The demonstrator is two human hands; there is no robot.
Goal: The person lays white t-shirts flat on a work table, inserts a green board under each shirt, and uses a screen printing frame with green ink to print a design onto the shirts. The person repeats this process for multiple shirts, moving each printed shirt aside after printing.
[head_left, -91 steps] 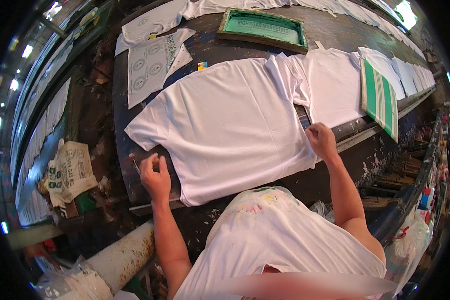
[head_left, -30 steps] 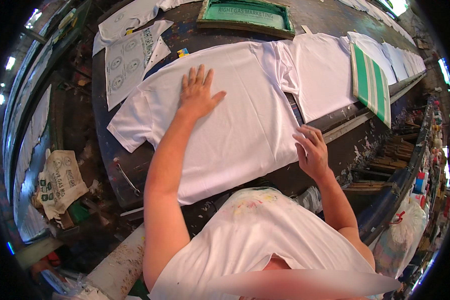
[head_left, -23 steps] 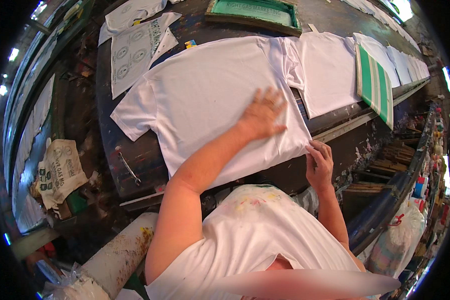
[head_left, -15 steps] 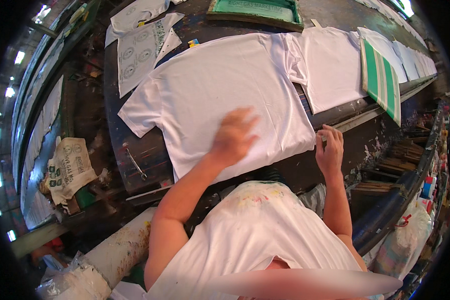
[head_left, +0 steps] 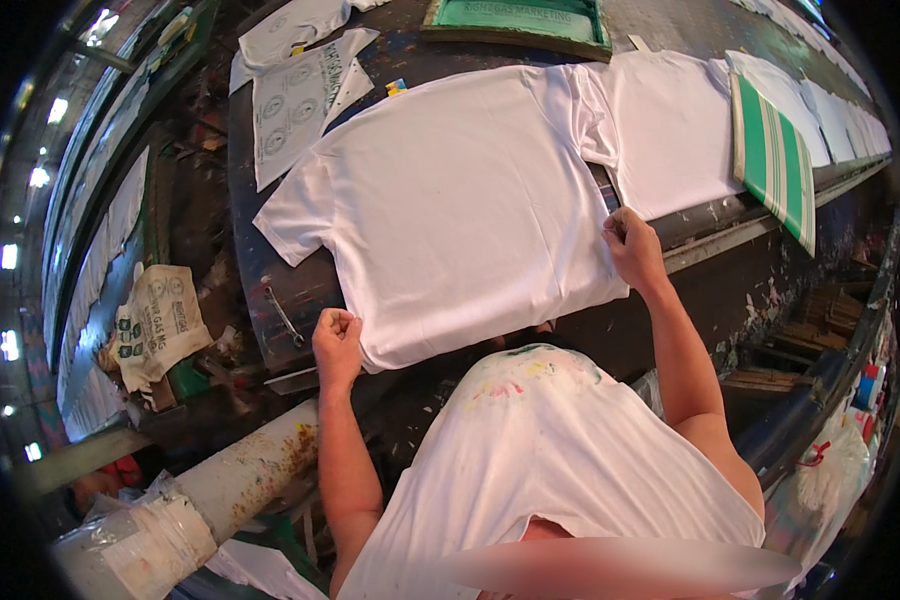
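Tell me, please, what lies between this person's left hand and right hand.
In the head view, a spread white T-shirt lies between the left hand and the right hand.

Long dark worktable (head_left: 402,50), bright light patches (head_left: 9,256)

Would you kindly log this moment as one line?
left hand: at near-left corner of white shirt; right hand: at shirt's right edge; shirt: spread on dark table; green-lined frame: beyond shirt
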